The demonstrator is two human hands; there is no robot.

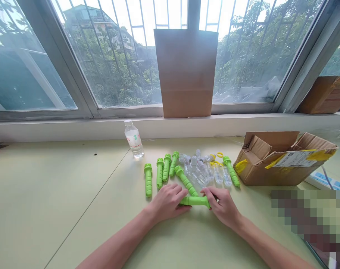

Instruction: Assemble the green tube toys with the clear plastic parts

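A bright green plastic tube (197,201) with a flared end lies level between my two hands. My left hand (170,200) is closed round its left end, and the fingers of my right hand (221,205) pinch the flared right end. Just beyond it, another green ridged tube (186,182) slants across the table, touching or nearly touching the held one. Several like it stand in a loose row to the left, including a green tube (148,181) nearest my left wrist. One more green tube (231,172) leans by the box. Transparent plastic tubes (199,175) with whitish caps are heaped in the middle.
Yellow rings (220,154) lie among the transparent tubes. An open cardboard box (270,172) stands at the right, with a power strip (329,181) behind it. A water bottle (134,140) is at the back left. A cardboard sheet (188,74) leans against the window.
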